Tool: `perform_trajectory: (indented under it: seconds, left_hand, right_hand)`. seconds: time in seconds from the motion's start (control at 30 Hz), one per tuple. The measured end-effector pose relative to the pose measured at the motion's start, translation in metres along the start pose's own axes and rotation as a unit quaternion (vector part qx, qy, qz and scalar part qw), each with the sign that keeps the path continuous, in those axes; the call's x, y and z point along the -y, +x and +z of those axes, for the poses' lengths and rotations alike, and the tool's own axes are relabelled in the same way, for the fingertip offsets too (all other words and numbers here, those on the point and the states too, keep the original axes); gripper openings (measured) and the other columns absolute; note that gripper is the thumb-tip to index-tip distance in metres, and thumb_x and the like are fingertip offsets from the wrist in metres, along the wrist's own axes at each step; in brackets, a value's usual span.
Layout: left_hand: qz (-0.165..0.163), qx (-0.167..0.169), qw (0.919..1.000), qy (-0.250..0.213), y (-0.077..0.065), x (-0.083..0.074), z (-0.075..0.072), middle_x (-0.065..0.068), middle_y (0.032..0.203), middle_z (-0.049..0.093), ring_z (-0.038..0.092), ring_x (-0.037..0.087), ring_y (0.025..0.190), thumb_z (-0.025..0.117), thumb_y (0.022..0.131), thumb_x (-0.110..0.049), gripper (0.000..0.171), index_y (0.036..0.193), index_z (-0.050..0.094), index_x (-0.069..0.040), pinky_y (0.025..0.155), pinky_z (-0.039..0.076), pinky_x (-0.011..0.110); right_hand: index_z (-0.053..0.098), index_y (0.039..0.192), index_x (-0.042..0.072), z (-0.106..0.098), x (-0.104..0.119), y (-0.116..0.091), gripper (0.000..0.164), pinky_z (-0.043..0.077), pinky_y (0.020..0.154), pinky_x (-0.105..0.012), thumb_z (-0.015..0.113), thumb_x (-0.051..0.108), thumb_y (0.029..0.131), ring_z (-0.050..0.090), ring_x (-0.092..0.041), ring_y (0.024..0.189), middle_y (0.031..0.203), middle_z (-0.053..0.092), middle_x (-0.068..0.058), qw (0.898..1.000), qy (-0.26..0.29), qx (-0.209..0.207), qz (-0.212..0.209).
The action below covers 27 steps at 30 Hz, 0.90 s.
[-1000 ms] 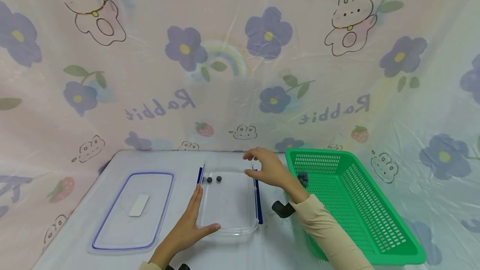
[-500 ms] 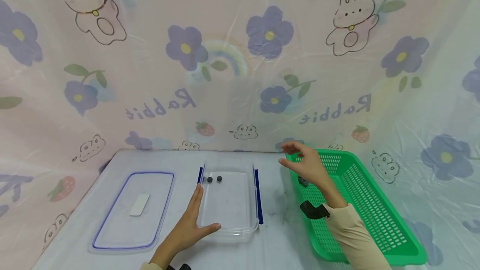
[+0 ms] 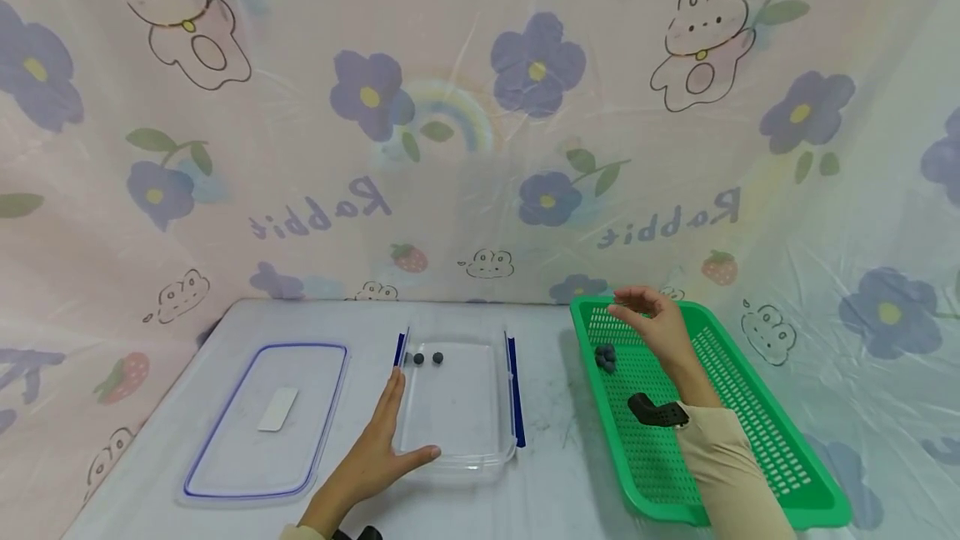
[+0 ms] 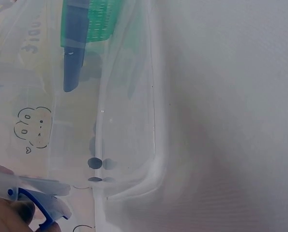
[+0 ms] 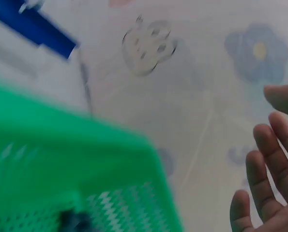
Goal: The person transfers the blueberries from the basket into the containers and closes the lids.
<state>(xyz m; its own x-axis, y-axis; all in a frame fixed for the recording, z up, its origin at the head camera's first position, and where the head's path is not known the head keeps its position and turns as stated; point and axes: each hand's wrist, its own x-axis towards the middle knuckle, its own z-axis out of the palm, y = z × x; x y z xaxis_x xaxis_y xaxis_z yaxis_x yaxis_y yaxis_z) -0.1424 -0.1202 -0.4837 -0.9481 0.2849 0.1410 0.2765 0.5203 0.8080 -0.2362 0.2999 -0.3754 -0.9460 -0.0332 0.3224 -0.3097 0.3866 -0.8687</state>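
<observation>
My left hand [image 3: 372, 454] rests against the left side of a clear plastic container [image 3: 457, 461], thumb spread along its near end. Two small dark round berries, which look like blueberries [image 3: 438, 357], lie at the container's far left; they also show through its wall as a dark berry [image 4: 95, 163] in the left wrist view. Over the far part of a green basket [image 3: 622, 473] hovers my right hand [image 3: 658, 329], fingers loosely bent and holding nothing. A small cluster of dark berries [image 3: 605, 358] sits in the basket's far left corner, left of and below that hand.
A clear lid [image 3: 225, 461] with a blue seal lies at the left, a white rectangular piece [image 3: 278, 409] on it. Dark blue side clips [image 3: 516, 390] flank the container. A printed rabbit-and-flower curtain [image 3: 450, 190] hangs behind the white table [image 3: 551, 482].
My right hand has moved right, from above the container's far right side to over the green basket. The left hand has stayed at the container.
</observation>
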Motion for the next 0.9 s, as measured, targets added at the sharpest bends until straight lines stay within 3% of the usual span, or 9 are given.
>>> perform_trajectory:
  seconds: [0.2,0.3,0.43,0.67,0.9]
  left_hand:
    - [0.001,0.001,1.0000,-0.003,0.000,-0.001,0.000,0.014,0.161,-0.006,0.002,0.040,0.144,0.076,0.080,-0.049,0.116,0.156,-0.002,-0.009,0.107,0.015,0.066]
    - [0.004,-0.003,1.0000,-0.003,0.000,0.000,0.000,0.015,0.161,-0.005,0.003,0.040,0.143,0.076,0.080,-0.049,0.116,0.156,-0.002,-0.009,0.107,0.015,0.065]
    - [0.007,-0.004,1.0000,-0.003,0.000,0.001,0.000,0.015,0.161,-0.006,0.003,0.040,0.143,0.077,0.080,-0.048,0.116,0.156,-0.002,-0.009,0.107,0.015,0.065]
    - [0.006,-0.005,0.9999,-0.007,0.000,0.001,0.001,0.014,0.161,-0.006,0.003,0.040,0.144,0.078,0.080,-0.044,0.116,0.156,-0.002,-0.009,0.107,0.015,0.066]
    - [0.004,-0.003,1.0000,-0.007,0.000,0.000,0.001,0.013,0.161,-0.007,0.002,0.039,0.144,0.077,0.080,-0.045,0.115,0.156,-0.003,-0.010,0.107,0.015,0.066]
  right_hand:
    - [0.060,0.119,0.001,-0.009,-0.031,-0.003,0.035,0.047,0.084,-0.018,0.069,0.021,0.093,0.060,-0.008,0.096,0.104,0.065,0.004,0.997,0.052,0.012,0.064]
    - [0.061,0.120,0.003,-0.013,-0.045,-0.004,0.034,0.047,0.084,-0.017,0.069,0.022,0.092,0.059,-0.006,0.097,0.104,0.065,0.005,0.995,0.053,0.021,0.087]
    - [0.058,0.123,-0.003,-0.017,-0.068,-0.005,0.043,0.048,0.086,-0.023,0.070,0.024,0.091,0.060,-0.006,0.096,0.107,0.066,0.001,0.994,0.023,0.036,0.104]
    - [0.056,0.123,-0.010,-0.019,-0.096,-0.004,0.048,0.041,0.097,-0.056,0.072,0.020,0.090,0.061,-0.009,0.094,0.112,0.064,-0.018,0.993,-0.005,0.062,0.101]
    - [0.059,0.120,-0.009,-0.015,-0.108,-0.008,0.041,0.046,0.093,-0.053,0.071,0.016,0.090,0.063,-0.017,0.095,0.110,0.065,-0.019,0.990,-0.043,0.059,0.121]
